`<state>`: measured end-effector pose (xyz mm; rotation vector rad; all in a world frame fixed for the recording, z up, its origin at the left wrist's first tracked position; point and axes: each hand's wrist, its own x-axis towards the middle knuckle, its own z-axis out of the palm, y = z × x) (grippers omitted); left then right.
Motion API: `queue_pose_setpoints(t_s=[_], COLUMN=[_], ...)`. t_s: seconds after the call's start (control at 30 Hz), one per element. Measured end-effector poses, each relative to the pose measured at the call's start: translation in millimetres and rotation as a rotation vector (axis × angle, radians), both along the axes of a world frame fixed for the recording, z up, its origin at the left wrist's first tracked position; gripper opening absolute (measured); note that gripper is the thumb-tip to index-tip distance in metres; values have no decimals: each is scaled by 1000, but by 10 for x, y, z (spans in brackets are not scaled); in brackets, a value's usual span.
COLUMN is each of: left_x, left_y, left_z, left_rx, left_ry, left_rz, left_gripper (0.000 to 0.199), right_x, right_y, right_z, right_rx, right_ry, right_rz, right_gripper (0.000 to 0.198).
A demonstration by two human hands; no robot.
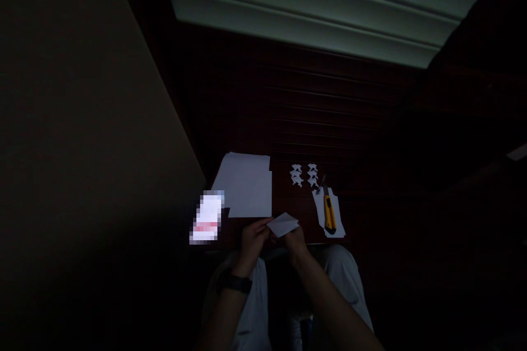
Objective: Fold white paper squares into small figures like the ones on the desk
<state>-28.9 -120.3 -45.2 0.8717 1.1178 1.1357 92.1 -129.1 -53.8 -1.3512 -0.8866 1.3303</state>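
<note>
Between my hands, just over the near edge of the dark table, is a folded piece of white paper [283, 225] with creased, pointed corners. My left hand [254, 237], with a dark band on its wrist, grips the paper's left side. On the right side my right hand [295, 240] holds the same piece from below, and its fingers are partly hidden behind it. Several small folded white paper figures [296, 175] stand in two short columns beyond my hands. The room is dim, so fine creases are hard to make out.
White paper sheets [250, 189] lie at the left of the table [284, 197]. A yellow utility knife [329, 214] rests on smaller white paper pieces [338, 219] at the right. A bright blurred-out object [207, 218] sits at the left edge. A wall [102, 93] rises on the left.
</note>
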Motion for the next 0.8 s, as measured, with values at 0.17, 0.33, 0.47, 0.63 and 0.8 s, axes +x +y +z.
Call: queue_pose_setpoints(t_s=[0.17, 0.33, 0.47, 0.63, 0.8], left_x=[0, 22, 32, 37, 35], left_y=[-7, -31, -45, -42, -24], left_z=[28, 66, 102, 106, 59], left_rx=[-7, -22, -43, -49, -53], left_ry=[-14, -25, -34, -46, -53], left_rz=[-5, 12, 23, 25, 41], left_gripper=[46, 30, 30, 27, 26], right_x=[20, 96, 178, 260, 269], right_y=[0, -23, -19, 60, 90], right_z=[30, 103, 128, 54, -21], right_rx=[-47, -60, -48, 23, 43], right_ry=[120, 176, 169, 102, 98], right_rz=[-83, -80, -83, -200, -216], right_gripper=[28, 29, 32, 37, 26])
